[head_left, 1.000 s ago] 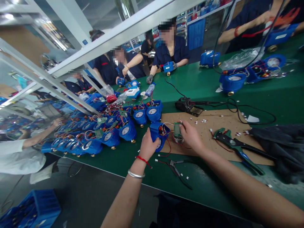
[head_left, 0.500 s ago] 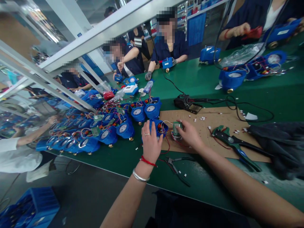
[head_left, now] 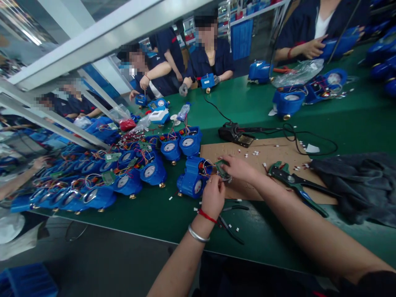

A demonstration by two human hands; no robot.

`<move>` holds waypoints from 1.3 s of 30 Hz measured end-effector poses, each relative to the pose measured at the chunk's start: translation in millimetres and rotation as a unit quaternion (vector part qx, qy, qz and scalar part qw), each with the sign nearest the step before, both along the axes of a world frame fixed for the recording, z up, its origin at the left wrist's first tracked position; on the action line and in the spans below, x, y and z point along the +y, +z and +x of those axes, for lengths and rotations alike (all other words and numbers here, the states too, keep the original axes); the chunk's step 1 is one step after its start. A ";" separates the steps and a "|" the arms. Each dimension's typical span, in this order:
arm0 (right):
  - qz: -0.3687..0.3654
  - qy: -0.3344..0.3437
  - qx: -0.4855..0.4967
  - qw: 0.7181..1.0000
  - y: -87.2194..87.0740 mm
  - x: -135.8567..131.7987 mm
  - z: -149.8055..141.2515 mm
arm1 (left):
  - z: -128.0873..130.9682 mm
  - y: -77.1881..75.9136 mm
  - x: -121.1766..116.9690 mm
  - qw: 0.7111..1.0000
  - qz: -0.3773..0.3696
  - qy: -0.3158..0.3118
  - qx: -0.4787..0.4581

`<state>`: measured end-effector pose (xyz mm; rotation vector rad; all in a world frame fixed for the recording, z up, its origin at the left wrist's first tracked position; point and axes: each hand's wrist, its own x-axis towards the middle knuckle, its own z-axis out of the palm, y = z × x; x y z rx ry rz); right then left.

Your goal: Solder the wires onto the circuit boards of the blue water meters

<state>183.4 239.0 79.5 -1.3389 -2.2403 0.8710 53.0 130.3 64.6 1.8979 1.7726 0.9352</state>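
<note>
My right hand (head_left: 237, 168) grips a small green circuit board (head_left: 220, 166) by its edge above the cardboard. Thin wires run from the board to an open blue water meter (head_left: 189, 178), which lies on the green bench just left of my hands. Close below the board is my left hand (head_left: 213, 193), its fingers drawn together in a pinch. What those fingertips hold is too small to make out. Part of a round piece under the board is hidden by my hands. Cutting pliers (head_left: 230, 231) lie beside my left wrist, partly covered by it.
Rows of blue meters (head_left: 126, 181) with loose boards and wires fill the bench to the left. Green-handled crimping pliers (head_left: 291, 179) rest on the cardboard sheet (head_left: 256, 187), near a dark cloth (head_left: 355, 181). A soldering iron stand (head_left: 233, 133) sits behind. Co-workers handle meters across the bench.
My left hand has left the blue meter and moved right to the board, its spread fingers now pinched. My right hand keeps the board, now tilted. The view has shifted a little.
</note>
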 end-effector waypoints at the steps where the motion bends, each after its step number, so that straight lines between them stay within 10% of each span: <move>1: -0.009 0.004 -0.006 1.000 0.3 1.1 0.3 | -1.0 -3.8 1.2 0.999 -0.005 0.003 -0.043; 5: -0.048 0.022 -0.010 0.999 -0.3 4.2 0.8 | -9.5 -14.4 5.3 0.984 -0.032 0.011 -0.172; 13: -0.111 0.006 0.047 0.993 1.3 8.3 11.8 | -18.4 -13.0 7.9 0.992 0.029 0.012 -0.119; 19: -0.186 -0.259 0.326 0.890 -7.4 56.7 41.3 | -18.4 -12.8 8.4 0.992 0.022 0.015 -0.123; 27: -0.164 -0.328 0.419 0.831 -18.8 114.8 26.9 | -20.8 -14.1 7.3 0.993 0.030 0.008 -0.111; 39: 0.077 -0.300 0.464 0.830 3.8 -51.0 63.1 | -16.8 -19.0 1.8 0.988 -0.004 0.029 -0.149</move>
